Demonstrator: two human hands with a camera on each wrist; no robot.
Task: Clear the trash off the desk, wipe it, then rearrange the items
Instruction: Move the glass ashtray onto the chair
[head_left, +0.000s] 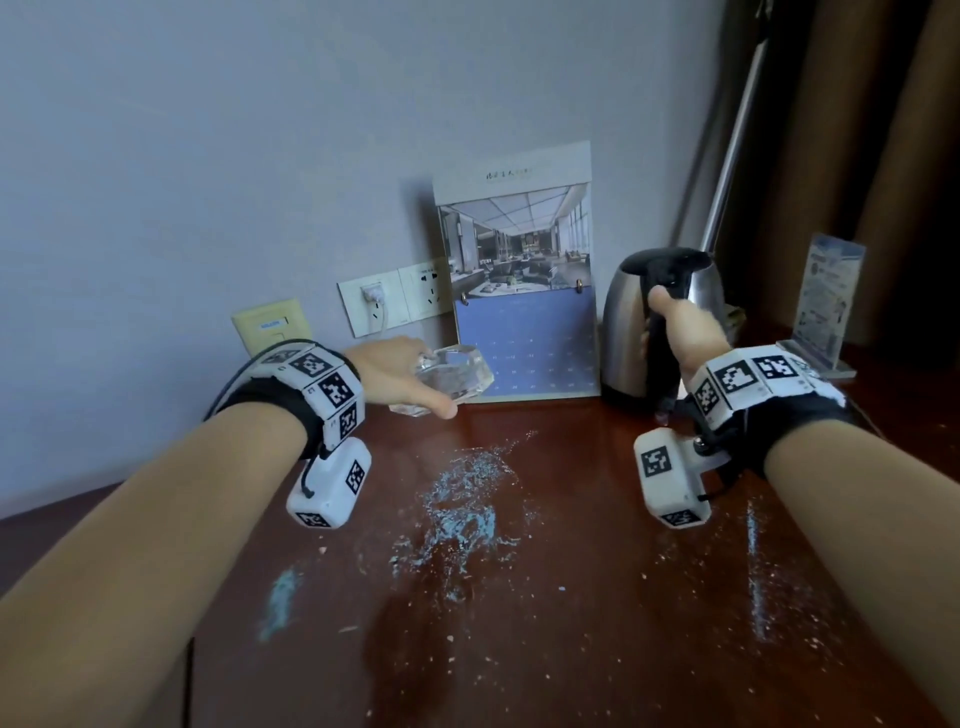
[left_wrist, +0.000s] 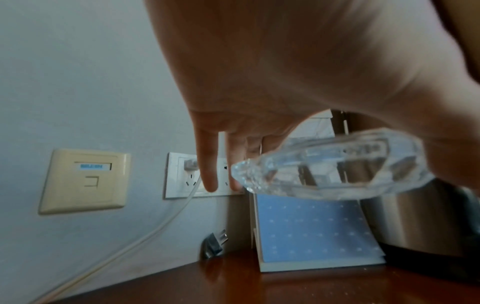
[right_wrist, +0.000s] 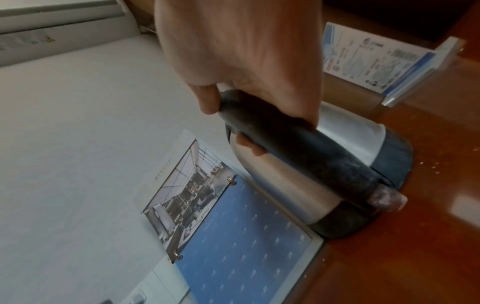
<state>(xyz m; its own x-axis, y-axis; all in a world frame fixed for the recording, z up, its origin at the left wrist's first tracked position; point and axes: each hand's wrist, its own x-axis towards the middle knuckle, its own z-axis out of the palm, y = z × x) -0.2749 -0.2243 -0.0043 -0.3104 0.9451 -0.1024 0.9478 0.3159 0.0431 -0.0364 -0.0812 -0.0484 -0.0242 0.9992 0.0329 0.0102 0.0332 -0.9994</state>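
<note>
A: What does the surface look like?

B: A dark reddish-brown desk (head_left: 571, 597) fills the lower half of the head view, smeared with pale blue-white residue (head_left: 462, 499) at the centre and dotted with crumbs. Behind it is a grey-blue wall (head_left: 208, 156), with a cream data socket (left_wrist: 84, 181) and a white power outlet (head_left: 395, 301) left of centre. Brown curtains (head_left: 857, 156) hang at the upper right.

A: And what is standing on it?

B: A booklet (head_left: 519, 280) leans against the wall at centre, the steel kettle (head_left: 623, 332) just right of it on its black base. A leaflet stand (head_left: 826, 306) is at the far right edge.

A: The hands?

B: Both reach forward. The left hand (head_left: 395, 374), left of centre, grips a clear glass ashtray (head_left: 441, 374) between thumb and fingers; the left wrist view shows it off the desk, in front of the booklet. The right hand (head_left: 685, 327) is wrapped round the kettle's black handle (right_wrist: 298, 144), thumb on top.
</note>
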